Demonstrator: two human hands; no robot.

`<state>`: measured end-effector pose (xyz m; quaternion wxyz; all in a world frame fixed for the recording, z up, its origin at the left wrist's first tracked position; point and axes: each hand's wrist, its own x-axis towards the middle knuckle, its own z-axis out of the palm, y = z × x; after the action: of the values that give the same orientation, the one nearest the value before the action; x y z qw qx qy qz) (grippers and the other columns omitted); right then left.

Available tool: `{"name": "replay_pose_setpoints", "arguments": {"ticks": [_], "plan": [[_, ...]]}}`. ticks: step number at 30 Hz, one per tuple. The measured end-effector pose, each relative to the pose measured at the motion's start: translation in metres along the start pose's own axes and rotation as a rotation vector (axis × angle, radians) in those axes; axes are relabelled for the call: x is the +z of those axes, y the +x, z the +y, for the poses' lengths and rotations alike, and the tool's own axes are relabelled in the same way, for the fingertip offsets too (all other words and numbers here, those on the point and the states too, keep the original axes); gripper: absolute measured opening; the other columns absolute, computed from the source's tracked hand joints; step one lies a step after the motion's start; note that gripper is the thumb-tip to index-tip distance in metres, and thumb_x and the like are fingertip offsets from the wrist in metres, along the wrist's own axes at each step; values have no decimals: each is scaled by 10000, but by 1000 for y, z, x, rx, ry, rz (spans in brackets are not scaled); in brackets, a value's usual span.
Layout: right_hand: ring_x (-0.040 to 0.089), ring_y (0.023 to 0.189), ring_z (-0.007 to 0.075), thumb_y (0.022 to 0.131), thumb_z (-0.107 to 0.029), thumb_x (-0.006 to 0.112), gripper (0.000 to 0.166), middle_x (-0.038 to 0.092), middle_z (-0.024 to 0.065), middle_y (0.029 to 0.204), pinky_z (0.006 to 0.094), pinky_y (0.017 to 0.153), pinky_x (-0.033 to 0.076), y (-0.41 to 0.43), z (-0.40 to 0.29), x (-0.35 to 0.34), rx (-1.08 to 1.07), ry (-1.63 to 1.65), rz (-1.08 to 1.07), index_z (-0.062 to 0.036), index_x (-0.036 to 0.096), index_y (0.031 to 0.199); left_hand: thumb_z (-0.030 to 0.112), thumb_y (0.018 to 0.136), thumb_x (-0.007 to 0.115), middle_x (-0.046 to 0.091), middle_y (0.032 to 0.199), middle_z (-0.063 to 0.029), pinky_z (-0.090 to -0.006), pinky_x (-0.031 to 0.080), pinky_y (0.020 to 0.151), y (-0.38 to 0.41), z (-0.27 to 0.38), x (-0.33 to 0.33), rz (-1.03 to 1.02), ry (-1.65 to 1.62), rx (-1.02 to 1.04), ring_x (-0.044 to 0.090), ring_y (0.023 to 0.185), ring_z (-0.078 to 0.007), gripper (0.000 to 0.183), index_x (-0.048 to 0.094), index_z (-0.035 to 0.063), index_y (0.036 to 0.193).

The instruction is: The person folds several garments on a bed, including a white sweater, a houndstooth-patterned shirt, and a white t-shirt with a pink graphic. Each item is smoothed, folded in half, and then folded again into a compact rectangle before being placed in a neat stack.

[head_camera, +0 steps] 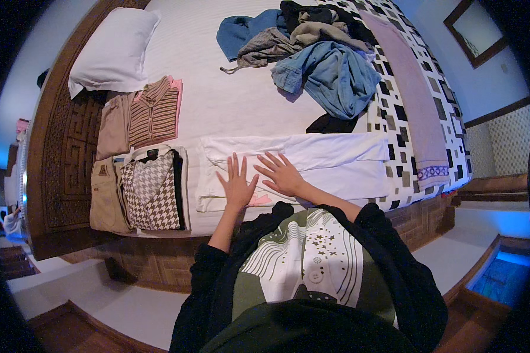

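Observation:
A long white cotton garment (335,165) lies spread along the near edge of the bed, one half doubled over lengthwise. Both palms press down on its left part. My left hand (237,183) rests there with fingers apart, pointing away from me. Beside it, my right hand (282,174) is spread flat, its fingers angled to the left. Neither hand grips the cloth. A small pink print (259,200) shows on the fabric just below my hands. Left of the garment sits a folded houndstooth top (152,194) on a stack of clothes.
Folded beige trousers (108,196) and a striped shirt (154,114) lie near the carved wooden headboard (73,145), below a white pillow (115,48). A loose heap with blue denim (335,79) occupies the far side. A pinkish towel (406,84) runs across the patterned blanket (395,114).

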<state>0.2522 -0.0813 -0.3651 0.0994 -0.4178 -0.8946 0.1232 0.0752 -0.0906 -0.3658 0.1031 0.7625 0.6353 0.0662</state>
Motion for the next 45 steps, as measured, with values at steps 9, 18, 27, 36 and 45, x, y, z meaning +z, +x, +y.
{"name": "replay_pose_setpoints", "arguments": {"ticks": [9,18,27,36,45], "plan": [[179,1266,246,817,-438,414,576,223,77,1367,470,1012,126,-41,66,-2,392,34,192,-157,281,1303,475,751,469,118,1396,-115,-649,0,916,-2,-10,-6,-39,20,-87,72,1297,-229,714,225,125,1324],[218,1257,204,860,-378,367,510,204,52,1378,432,995,179,-174,167,-45,866,-496,129,-141,279,1303,258,761,490,244,1346,-108,-568,84,958,59,-38,-11,38,-165,-213,191,1257,-235,556,311,104,1264],[576,771,314,796,-481,469,474,600,145,762,374,707,446,-201,236,-81,1430,100,439,-28,564,896,288,778,528,544,875,-60,-491,249,866,118,-78,-41,-178,-63,188,496,867,-225,205,549,96,845],[547,819,379,829,-408,448,383,588,208,823,434,708,430,-174,235,-102,1379,-36,251,-57,572,919,224,795,532,519,597,-114,-322,366,550,128,-90,-45,-292,-481,-26,498,569,-243,215,496,24,725],[485,569,63,803,-378,538,353,561,6,655,194,497,376,-248,248,-102,1365,744,241,-31,589,834,182,757,569,530,932,-142,-348,361,787,111,-110,-27,247,-212,0,495,903,-284,282,512,29,986]]}}
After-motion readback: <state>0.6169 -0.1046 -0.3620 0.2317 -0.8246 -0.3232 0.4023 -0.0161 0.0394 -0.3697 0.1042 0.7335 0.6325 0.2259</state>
